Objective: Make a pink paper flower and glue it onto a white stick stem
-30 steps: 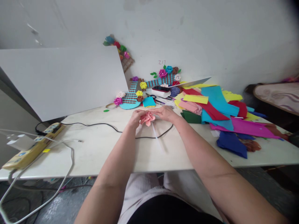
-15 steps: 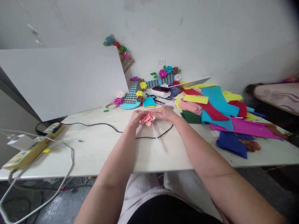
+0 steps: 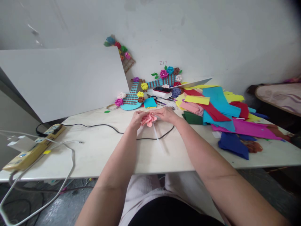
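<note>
A pink paper flower [image 3: 149, 120] is held between my two hands above the middle of the table. My left hand [image 3: 138, 118] is closed on its left side. From the right, my right hand [image 3: 166, 113] reaches across with its fingers at the flower's upper edge; the exact contact is small and partly hidden. A thin whitish stick [image 3: 156, 135] shows below the flower, slanting down toward me. Whether it is joined to the flower I cannot make out.
A black cord [image 3: 103, 125] runs beneath my hands from the yellow power strip [image 3: 35, 147]. Colourful paper sheets [image 3: 218, 103] are heaped at the right. Behind my hands lie a blue guitar-shaped craft [image 3: 131, 100], scissors [image 3: 154, 97] and a phone [image 3: 162, 90]. A white board [image 3: 63, 81] stands at left.
</note>
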A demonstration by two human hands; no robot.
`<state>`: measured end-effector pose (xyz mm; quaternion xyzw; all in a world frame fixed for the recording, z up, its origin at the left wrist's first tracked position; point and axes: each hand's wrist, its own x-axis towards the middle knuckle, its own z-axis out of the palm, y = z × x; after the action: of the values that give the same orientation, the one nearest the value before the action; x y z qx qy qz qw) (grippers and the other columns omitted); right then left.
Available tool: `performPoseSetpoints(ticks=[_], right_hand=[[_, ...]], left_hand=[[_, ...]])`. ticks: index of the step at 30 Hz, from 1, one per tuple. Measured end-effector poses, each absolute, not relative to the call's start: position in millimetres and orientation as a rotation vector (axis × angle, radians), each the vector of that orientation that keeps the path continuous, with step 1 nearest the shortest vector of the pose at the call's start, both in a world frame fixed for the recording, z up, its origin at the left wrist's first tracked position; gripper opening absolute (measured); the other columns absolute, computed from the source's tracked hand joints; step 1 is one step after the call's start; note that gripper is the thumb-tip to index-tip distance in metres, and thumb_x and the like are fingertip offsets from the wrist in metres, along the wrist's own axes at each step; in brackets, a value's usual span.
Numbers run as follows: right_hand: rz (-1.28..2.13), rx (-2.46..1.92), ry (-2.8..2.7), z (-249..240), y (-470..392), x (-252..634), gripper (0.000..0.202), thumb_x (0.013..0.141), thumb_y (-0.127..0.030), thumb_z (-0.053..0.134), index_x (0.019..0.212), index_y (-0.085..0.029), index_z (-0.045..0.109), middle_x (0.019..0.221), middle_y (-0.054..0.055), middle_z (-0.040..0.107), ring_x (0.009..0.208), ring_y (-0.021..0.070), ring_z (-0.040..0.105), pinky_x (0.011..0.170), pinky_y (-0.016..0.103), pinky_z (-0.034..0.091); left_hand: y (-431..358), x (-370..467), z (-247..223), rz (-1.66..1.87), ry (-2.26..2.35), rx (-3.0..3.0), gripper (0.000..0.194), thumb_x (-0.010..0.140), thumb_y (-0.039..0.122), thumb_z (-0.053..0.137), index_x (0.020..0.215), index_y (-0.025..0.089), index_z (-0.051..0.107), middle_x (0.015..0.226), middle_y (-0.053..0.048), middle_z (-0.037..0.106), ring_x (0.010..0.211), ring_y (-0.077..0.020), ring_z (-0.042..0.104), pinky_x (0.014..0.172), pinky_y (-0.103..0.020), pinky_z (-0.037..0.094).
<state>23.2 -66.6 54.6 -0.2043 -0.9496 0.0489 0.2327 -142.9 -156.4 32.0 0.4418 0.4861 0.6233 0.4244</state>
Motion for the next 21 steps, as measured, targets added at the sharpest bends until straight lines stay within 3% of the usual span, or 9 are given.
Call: performPoseSetpoints(ticks=[10,21], right_hand=[[0.490,-0.544,-2.476,49.6,-63.3,18.7,0.029,0.089,-0.031,0.055,0.114,-0.028,0.069,0.116,0.002,0.069,0.109,0.0201,0.064,0.095,0.033,0.049],[0.681,-0.476,-2.352,37.3,-53.0,10.8,0.022,0.085,-0.027,0.061,0.102,-0.029,0.074,0.104,0.000,0.073,0.098,0.0199,0.069,0.087,0.032,0.054]], left_hand=[[-157.0,-142.5,32.6,1.591,1.164,1.080,0.025,0.057,0.032,0.070,0.061,0.008,0.065,0.053,-0.006,0.063,0.034,-0.0093,0.047,0.032,-0.021,0.022],[-159.2,-139.7,35.6,1.569,1.200,1.134,0.027,0.061,0.034,0.072,0.057,0.009,0.063,0.051,-0.006,0.061,0.038,-0.0077,0.046,0.037,-0.021,0.024]])
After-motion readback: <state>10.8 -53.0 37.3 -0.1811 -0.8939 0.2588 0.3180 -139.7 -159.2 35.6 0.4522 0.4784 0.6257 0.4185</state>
